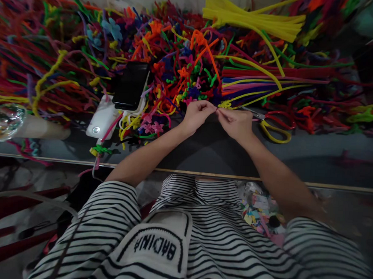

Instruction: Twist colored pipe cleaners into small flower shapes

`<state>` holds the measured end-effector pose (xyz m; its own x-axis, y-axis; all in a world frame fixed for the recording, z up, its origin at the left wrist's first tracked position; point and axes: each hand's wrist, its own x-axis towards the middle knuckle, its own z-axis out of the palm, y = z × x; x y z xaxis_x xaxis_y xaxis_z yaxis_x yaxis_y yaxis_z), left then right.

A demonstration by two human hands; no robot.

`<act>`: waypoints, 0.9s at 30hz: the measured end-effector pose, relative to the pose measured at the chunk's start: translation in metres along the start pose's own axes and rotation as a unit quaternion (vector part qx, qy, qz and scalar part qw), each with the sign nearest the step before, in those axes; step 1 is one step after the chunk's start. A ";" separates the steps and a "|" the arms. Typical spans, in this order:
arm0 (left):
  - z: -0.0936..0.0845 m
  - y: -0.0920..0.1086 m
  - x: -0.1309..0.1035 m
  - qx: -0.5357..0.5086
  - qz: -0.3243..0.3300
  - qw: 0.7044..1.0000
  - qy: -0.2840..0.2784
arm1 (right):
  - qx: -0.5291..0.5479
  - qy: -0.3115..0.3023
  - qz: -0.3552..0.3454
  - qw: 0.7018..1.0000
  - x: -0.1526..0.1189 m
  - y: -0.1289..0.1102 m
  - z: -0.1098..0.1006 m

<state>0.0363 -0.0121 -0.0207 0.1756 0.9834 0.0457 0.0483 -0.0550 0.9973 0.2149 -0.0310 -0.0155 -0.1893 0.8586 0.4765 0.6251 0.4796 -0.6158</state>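
Note:
My left hand (196, 116) and my right hand (238, 124) meet over the front part of the dark table. Thumb and fingers of each are pinched, and the fingertips nearly touch. Whatever they hold between them is too small and dim to name. Just behind the fingertips lies a small yellow bundle of fuzzy pipe cleaner (225, 104). To the right of my right hand rest scissors (276, 124) with one red and one yellow handle loop. Several long pipe cleaners (254, 85) in mixed colours lie behind that hand.
A heap of coloured pipe cleaners (175, 51) covers the back of the table (204, 155). A yellow bunch (255, 18) lies on top. At left are a black phone (130, 86), a white power bank (101, 120) and a clear-wrapped roll (40, 127). Scraps (260, 210) lie below the edge.

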 end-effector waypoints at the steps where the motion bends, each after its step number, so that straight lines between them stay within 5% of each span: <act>1: 0.000 0.001 0.000 -0.042 -0.037 0.998 -0.008 | 0.013 0.001 0.006 1.000 0.000 0.000 0.000; 11: -0.013 0.002 0.006 -0.157 -0.057 0.981 -0.098 | 0.317 -0.066 0.160 0.933 0.010 0.008 0.002; 27: -0.006 -0.007 0.006 -0.124 -0.028 0.991 -0.045 | 0.336 -0.075 0.225 0.911 0.014 0.002 0.002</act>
<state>0.0311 -0.0051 -0.0273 0.2676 0.9635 -0.0040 -0.1811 0.0544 0.9820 0.2125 -0.0178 -0.0114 -0.1622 0.9865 0.0211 0.0688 0.0326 -0.9971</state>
